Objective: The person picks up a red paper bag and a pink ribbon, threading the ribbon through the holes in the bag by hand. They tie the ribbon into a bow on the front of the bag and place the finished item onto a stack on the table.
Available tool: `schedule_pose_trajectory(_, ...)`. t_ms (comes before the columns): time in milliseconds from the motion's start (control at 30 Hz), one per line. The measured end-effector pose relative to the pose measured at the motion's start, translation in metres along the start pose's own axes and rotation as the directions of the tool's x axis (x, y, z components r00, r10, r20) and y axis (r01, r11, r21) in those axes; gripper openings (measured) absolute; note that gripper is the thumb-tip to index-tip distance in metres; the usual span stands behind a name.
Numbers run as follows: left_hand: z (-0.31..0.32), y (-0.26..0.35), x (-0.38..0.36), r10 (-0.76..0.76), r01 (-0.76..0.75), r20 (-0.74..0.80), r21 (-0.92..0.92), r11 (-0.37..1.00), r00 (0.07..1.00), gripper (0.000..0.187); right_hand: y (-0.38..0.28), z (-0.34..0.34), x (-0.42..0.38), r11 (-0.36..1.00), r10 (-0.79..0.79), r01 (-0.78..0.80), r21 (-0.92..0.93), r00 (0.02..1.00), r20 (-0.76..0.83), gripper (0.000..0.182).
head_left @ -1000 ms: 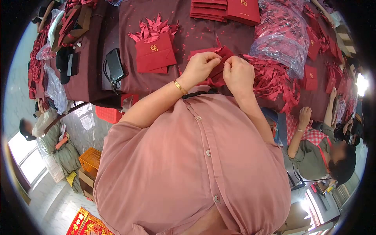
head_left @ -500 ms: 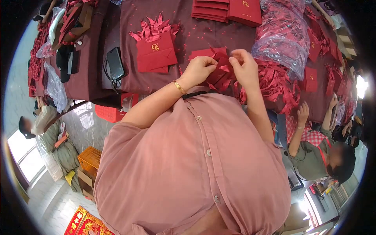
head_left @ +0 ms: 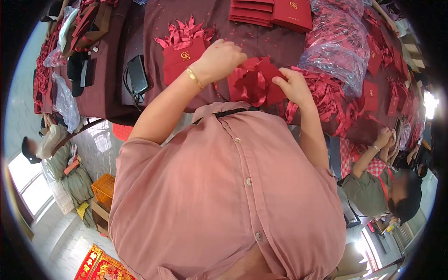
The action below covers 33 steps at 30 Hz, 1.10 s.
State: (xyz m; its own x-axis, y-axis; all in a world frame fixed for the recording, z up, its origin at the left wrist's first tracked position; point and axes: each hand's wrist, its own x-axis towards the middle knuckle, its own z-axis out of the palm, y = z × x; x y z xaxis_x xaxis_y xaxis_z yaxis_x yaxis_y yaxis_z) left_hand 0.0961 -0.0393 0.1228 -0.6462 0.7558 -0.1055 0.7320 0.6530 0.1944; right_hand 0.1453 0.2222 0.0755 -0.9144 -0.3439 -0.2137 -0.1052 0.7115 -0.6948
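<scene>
My left hand, with a gold bracelet on its wrist, is raised over the table between two groups of red paper bags. Its fingers are curled together; whatever they hold, if anything, is hidden. My right hand pinches the right edge of a red paper gift bag between thumb and fingers. Red ribbon lies in loose loops across this bag and the bags under it. Left of these, partly behind my left arm, lies a stack of red gift bags with gold lettering and ribbon ends fanned out at its top.
A plastic-wrapped bundle of red ribbons and loose ribbons lie to the right. More red bags are stacked at the back. A black phone lies to the left. Another person works at the right.
My left hand has moved up and left, away from the ribbon on the bag. My right hand has moved slightly down and now grips the bag's edge.
</scene>
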Motion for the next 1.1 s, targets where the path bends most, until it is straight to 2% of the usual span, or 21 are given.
schedule_pose_trajectory(33, -0.001, 0.002, 0.0, 0.003, -0.003, 0.002, 0.0, 1.0, 1.0, 0.015, 0.003, -0.002, -0.002, 0.99, 0.039, -0.039, 0.138, 0.999, -0.001, 0.019)
schedule_pose_trajectory(67, -0.002, 0.006, 0.001, 0.009, -0.046, -0.225, -0.16, 0.986, 0.974, 0.015, 0.006, -0.003, -0.003, 0.958, 0.079, -0.076, 0.276, 0.997, 0.002, 0.02)
schedule_pose_trajectory(100, -0.002, 0.008, 0.0, -0.025, -0.122, -0.436, -0.305, 0.945, 0.899, 0.016, 0.01, -0.004, -0.005, 0.957, 0.084, -0.081, 0.28, 0.996, 0.002, 0.02)
schedule_pose_trajectory(200, -0.007, 0.011, -0.002, -0.038, -0.126, -0.4, -0.376, 0.918, 0.916, 0.016, 0.019, -0.006, -0.005, 0.896, 0.103, -0.083, 0.436, 0.994, -0.023, 0.019)
schedule_pose_trajectory(233, -0.005, 0.012, -0.002, -0.038, -0.126, -0.399, -0.377, 0.918, 0.916, 0.016, 0.02, -0.005, -0.005, 0.896, 0.103, -0.083, 0.436, 0.994, -0.022, 0.019)
schedule_pose_trajectory(300, 0.004, 0.015, -0.004, 0.032, -0.2, -0.406, -0.378, 0.904, 0.913, 0.014, 0.02, -0.003, -0.006, 0.817, 0.127, -0.087, 0.571, 0.991, -0.03, 0.02)
schedule_pose_trajectory(433, 0.018, 0.01, -0.006, -0.001, -0.17, -0.315, -0.513, 0.842, 0.949, 0.013, 0.017, -0.005, -0.009, 0.887, 0.096, -0.089, 0.453, 0.995, 0.006, 0.022)
schedule_pose_trajectory(467, 0.022, 0.008, -0.006, -0.004, -0.167, -0.315, -0.513, 0.842, 0.949, 0.013, 0.017, -0.002, -0.009, 0.845, 0.077, -0.044, 0.534, 0.996, -0.041, 0.019)
schedule_pose_trajectory(500, 0.024, 0.007, -0.006, -0.022, -0.128, -0.244, -0.582, 0.803, 0.97, 0.012, 0.018, 0.0, -0.009, 0.794, 0.063, 0.004, 0.608, 0.994, -0.09, 0.017)
schedule_pose_trajectory(533, 0.026, 0.006, -0.006, -0.033, -0.086, -0.17, -0.645, 0.759, 0.985, 0.011, 0.018, 0.0, -0.008, 0.794, 0.062, 0.005, 0.608, 0.994, -0.089, 0.017)
schedule_pose_trajectory(567, 0.027, 0.006, -0.007, -0.032, -0.087, -0.17, -0.645, 0.759, 0.985, 0.011, 0.02, -0.001, -0.008, 0.79, 0.074, -0.025, 0.612, 0.996, -0.055, 0.019)
schedule_pose_trajectory(633, 0.025, 0.008, -0.007, 0.048, -0.101, -0.092, -0.746, 0.658, 0.995, 0.01, 0.025, 0.0, -0.008, 0.785, 0.09, -0.056, 0.616, 0.996, -0.023, 0.021)
schedule_pose_trajectory(767, 0.025, 0.013, -0.007, 0.099, -0.127, -0.082, -0.739, 0.661, 0.992, 0.01, 0.027, 0.003, -0.007, 0.798, 0.113, -0.074, 0.598, 0.993, -0.028, 0.021)
schedule_pose_trajectory(833, 0.02, 0.018, -0.007, 0.09, -0.203, -0.214, -0.59, 0.781, 0.973, 0.011, 0.018, -0.001, -0.009, 0.822, 0.108, -0.066, 0.566, 0.993, -0.042, 0.022)
schedule_pose_trajectory(867, 0.016, 0.02, -0.007, 0.092, -0.204, -0.215, -0.591, 0.781, 0.972, 0.011, 0.014, -0.002, -0.01, 0.87, 0.096, -0.063, 0.489, 0.995, -0.041, 0.021)
schedule_pose_trajectory(900, 0.011, 0.023, -0.008, 0.132, -0.195, -0.207, -0.327, 0.925, 0.97, 0.01, 0.011, -0.002, -0.01, 0.911, 0.084, -0.061, 0.408, 0.996, -0.039, 0.021)
schedule_pose_trajectory(933, 0.007, 0.026, -0.008, 0.165, -0.175, -0.188, -0.034, 0.984, 0.968, 0.009, 0.009, 0.0, -0.01, 0.911, 0.086, -0.063, 0.408, 0.996, -0.038, 0.021)
schedule_pose_trajectory(967, 0.004, 0.028, -0.008, 0.164, -0.174, -0.19, -0.035, 0.984, 0.968, 0.009, 0.008, 0.002, -0.01, 0.946, 0.051, -0.036, 0.322, 0.998, -0.038, 0.021)
schedule_pose_trajectory(1000, 0.002, 0.029, -0.007, 0.169, -0.169, -0.108, 0.012, 0.986, 0.98, 0.009, 0.003, 0.002, -0.008, 0.973, 0.014, -0.006, 0.233, 0.999, -0.036, 0.021)
schedule_pose_trajectory(1033, -0.002, 0.03, -0.006, 0.168, -0.166, -0.025, 0.06, 0.984, 0.986, 0.01, -0.004, 0.0, -0.007, 0.973, 0.011, -0.002, 0.231, 0.999, -0.035, 0.021)
schedule_pose_trajectory(1100, -0.012, 0.034, -0.004, 0.17, -0.167, -0.008, 0.129, 0.977, 0.985, 0.01, -0.018, -0.007, -0.008, 0.97, -0.027, 0.042, 0.241, 0.998, -0.063, 0.02)
